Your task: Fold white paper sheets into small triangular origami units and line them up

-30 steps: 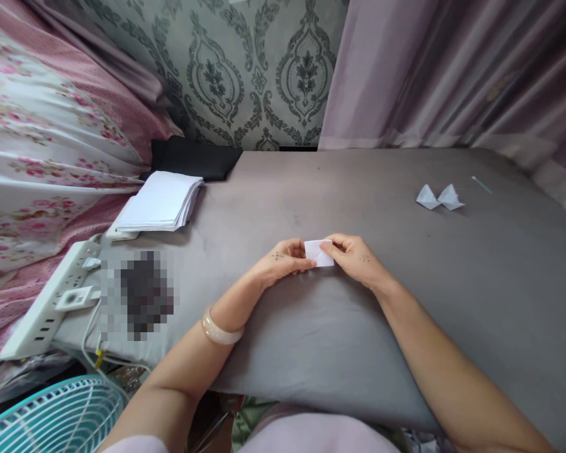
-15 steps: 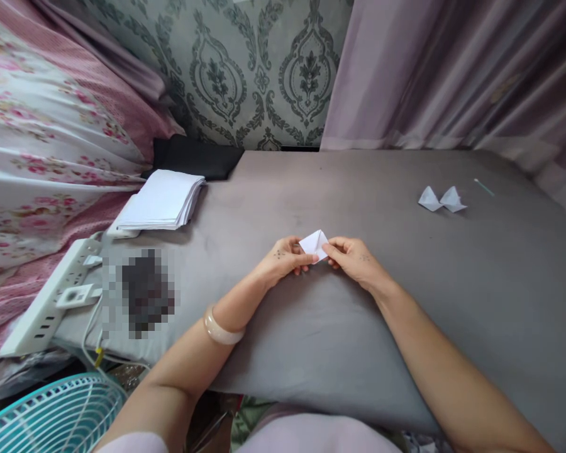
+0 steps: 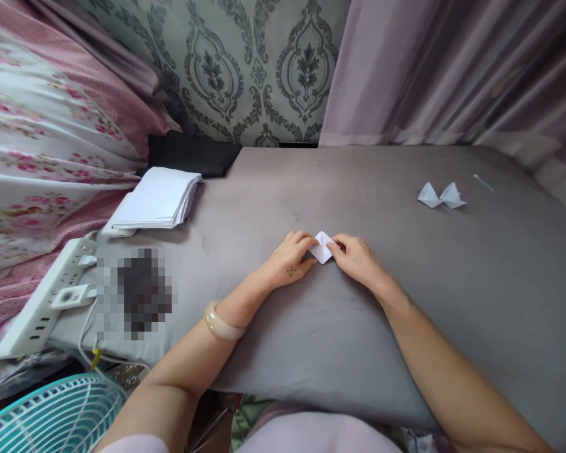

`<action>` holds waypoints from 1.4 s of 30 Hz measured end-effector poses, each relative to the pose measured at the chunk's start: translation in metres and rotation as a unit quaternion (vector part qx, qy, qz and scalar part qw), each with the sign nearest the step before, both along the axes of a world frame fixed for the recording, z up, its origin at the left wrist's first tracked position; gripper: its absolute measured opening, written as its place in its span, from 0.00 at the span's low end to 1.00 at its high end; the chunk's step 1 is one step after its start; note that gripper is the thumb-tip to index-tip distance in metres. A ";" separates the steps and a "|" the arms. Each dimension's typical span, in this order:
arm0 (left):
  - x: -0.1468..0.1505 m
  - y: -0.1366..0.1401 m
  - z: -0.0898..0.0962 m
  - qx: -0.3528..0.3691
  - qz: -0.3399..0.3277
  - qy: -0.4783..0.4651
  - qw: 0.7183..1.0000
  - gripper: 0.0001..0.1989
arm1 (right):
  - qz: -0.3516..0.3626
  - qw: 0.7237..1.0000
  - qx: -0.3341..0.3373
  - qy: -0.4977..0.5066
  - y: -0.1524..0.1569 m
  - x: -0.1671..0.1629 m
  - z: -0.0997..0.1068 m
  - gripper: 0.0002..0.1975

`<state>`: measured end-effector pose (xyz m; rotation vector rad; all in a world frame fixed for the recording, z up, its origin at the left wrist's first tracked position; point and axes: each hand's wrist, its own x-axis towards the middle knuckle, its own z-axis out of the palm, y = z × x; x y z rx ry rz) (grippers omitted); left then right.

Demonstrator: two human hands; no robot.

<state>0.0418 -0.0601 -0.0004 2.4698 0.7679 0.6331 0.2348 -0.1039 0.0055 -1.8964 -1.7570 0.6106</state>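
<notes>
Both of my hands meet over one small folded paper (image 3: 322, 247) lying on the grey cloth (image 3: 339, 327) in front of me, roughly at the middle of the surface. My left hand (image 3: 287, 261) lies palm down with its fingers close together, the fingertips pressing on the paper's left edge. My right hand (image 3: 356, 259) comes in from the other side, and its thumb and forefinger pinch the paper's right corner, the other fingers curled beside them. The paper shows as a little white diamond with a crease down its middle, flat against the cloth between my two sets of fingertips. A pale bangle (image 3: 221, 324) sits on my left wrist.

Well apart to the right, near the far edge of the cloth, two folded paper pieces (image 3: 440, 195) lie side by side, touching at a corner, with a thin pale stick (image 3: 482, 183) just beyond them. To my far left a stack of white sheets (image 3: 158, 199) rests at the cloth's corner, beside a black cushion (image 3: 193, 155). A white power strip (image 3: 44, 296) runs along the left edge, and a teal fan grille (image 3: 51, 415) shows at the lower left. Flowered bedding (image 3: 38, 145) is piled at the left, and a mauve curtain (image 3: 453, 69) hangs at the right.
</notes>
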 end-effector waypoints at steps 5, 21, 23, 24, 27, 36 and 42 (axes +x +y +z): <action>0.003 0.008 -0.004 0.024 -0.017 0.021 0.999 0.10 | -0.012 0.996 0.077 -0.043 -0.004 -0.002 -0.002 0.13; 0.001 0.003 0.003 0.106 -0.024 0.082 0.991 0.18 | 0.153 0.970 0.111 -0.150 -0.030 0.000 0.009 0.16; 0.001 0.001 0.003 0.103 -0.009 0.077 0.992 0.19 | 0.139 0.972 0.116 -0.152 -0.030 -0.001 0.007 0.14; 0.001 0.001 0.003 0.099 -0.004 0.075 0.992 0.18 | 0.134 0.972 0.116 -0.152 -0.029 -0.002 0.005 0.13; 0.002 0.001 0.000 0.078 0.009 0.061 0.995 0.16 | 0.124 0.975 0.107 -0.150 -0.026 -0.001 0.003 0.13; 0.005 0.006 -0.005 -0.028 0.073 -0.008 0.997 0.10 | 0.082 0.988 0.081 -0.107 -0.021 0.006 0.001 0.12; 0.004 0.004 -0.005 -0.028 0.075 0.002 0.997 0.11 | 0.071 0.989 0.089 -0.096 -0.025 0.008 -0.002 0.12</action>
